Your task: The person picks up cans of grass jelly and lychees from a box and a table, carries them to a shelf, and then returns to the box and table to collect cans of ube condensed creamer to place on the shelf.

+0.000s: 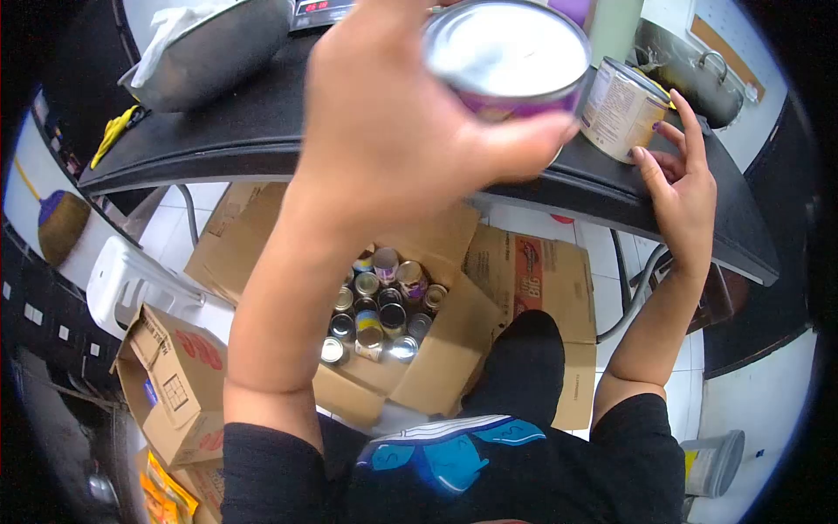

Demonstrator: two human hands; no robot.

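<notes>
My left hand (393, 131) is raised close to the camera, its fingers wrapped round a purple can (515, 52) with a shiny silver top. Some of its fingers are hidden behind the can. On the right part of the black table (227, 131), a pale labelled can (620, 109) stands slightly tilted in the view. My right hand (685, 175) is beside this can, thumb and fingers spread at its right side and fingertips at its edge.
Below the table an open cardboard box (419, 367) holds several cans (368, 323). A metal bowl (209, 57) and a scale (319, 10) are on the table, with a metal pot (690, 74) behind at right. A white stool (131, 279) stands at left.
</notes>
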